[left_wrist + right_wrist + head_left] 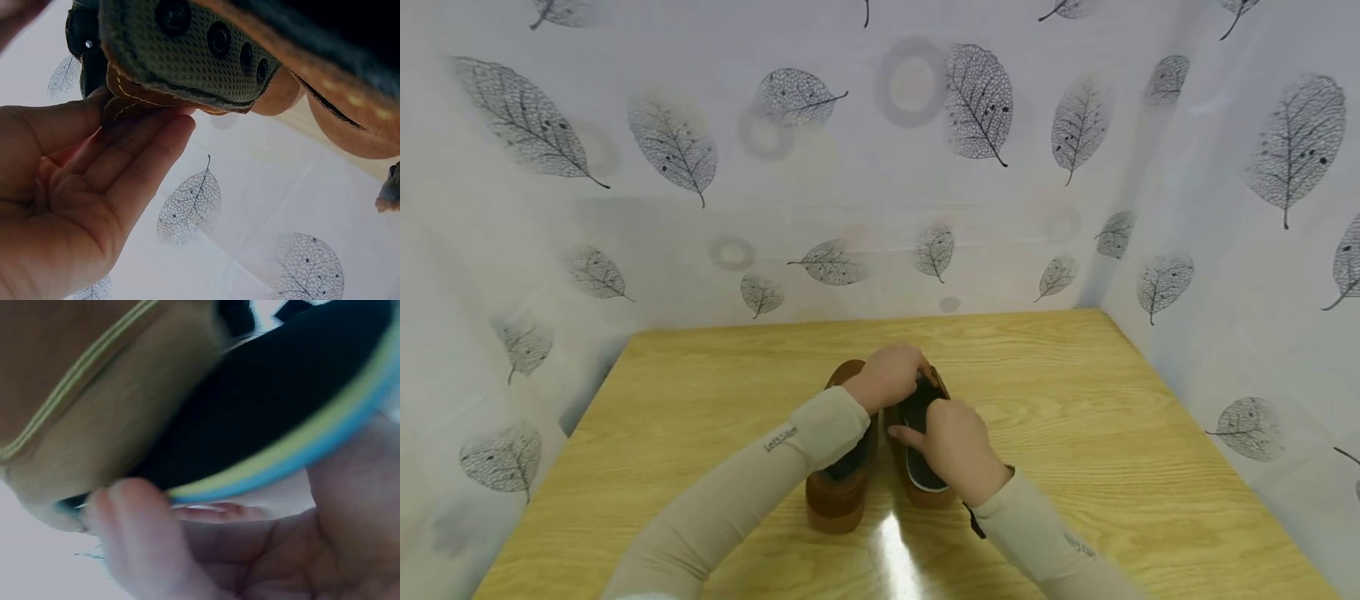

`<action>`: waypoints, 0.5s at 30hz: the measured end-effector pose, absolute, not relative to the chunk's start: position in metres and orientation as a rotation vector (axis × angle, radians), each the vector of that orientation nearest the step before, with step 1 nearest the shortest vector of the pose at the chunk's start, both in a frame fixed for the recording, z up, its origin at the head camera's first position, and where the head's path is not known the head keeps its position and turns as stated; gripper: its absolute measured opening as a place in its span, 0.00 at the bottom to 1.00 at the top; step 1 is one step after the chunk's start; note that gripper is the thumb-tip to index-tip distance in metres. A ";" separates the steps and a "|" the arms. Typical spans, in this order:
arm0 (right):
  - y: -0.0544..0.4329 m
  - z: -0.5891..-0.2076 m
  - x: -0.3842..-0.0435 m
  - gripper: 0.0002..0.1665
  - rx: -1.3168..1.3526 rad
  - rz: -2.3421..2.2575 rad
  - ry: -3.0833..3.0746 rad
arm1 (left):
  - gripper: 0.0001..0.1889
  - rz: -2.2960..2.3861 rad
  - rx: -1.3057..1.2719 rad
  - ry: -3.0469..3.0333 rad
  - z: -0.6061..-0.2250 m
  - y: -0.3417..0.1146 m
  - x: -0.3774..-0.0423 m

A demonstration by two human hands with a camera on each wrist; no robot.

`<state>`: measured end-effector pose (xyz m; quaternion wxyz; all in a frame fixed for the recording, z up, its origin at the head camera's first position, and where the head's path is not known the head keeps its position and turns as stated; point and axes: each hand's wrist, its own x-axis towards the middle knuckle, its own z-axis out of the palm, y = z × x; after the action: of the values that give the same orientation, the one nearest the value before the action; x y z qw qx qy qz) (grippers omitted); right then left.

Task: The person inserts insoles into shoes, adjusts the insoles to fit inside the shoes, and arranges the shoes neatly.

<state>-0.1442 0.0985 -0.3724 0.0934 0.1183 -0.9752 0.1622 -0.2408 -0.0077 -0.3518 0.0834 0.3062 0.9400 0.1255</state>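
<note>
Two brown leather shoes stand side by side, heels toward me. Over the left shoe (837,504) reaches my left hand (889,377), which pinches the stitched upper of the right shoe (929,500) near its front. In the left wrist view, thumb and fingers hold a brown flap (125,100) beside a mesh lining (187,69) with several dark eyelets. My right hand (958,442) grips a black insole (269,406) with a yellow and blue edge, its front part inside the right shoe. The insole's far tip is hidden within the shoe.
The shoes stand on a light wood-grain table (700,400). Behind and at both sides hangs a white curtain (865,183) printed with grey leaves. A dark strap (973,521) shows at my right wrist.
</note>
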 end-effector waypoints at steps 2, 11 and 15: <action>0.098 -0.370 -0.133 0.35 0.351 0.499 -2.914 | 0.18 0.368 0.913 2.802 -0.352 -0.008 -0.240; 0.098 -0.368 -0.108 0.33 0.259 0.533 -3.015 | 0.16 0.332 0.891 2.827 -0.353 -0.009 -0.242; 0.100 -0.371 -0.108 0.29 0.222 0.604 -2.964 | 0.17 0.350 0.892 2.822 -0.352 -0.009 -0.242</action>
<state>-0.1078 0.1001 -0.3712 0.0544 0.0730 -0.9758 0.1990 -0.2417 -0.0091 -0.3521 0.0804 0.2984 0.9438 0.1171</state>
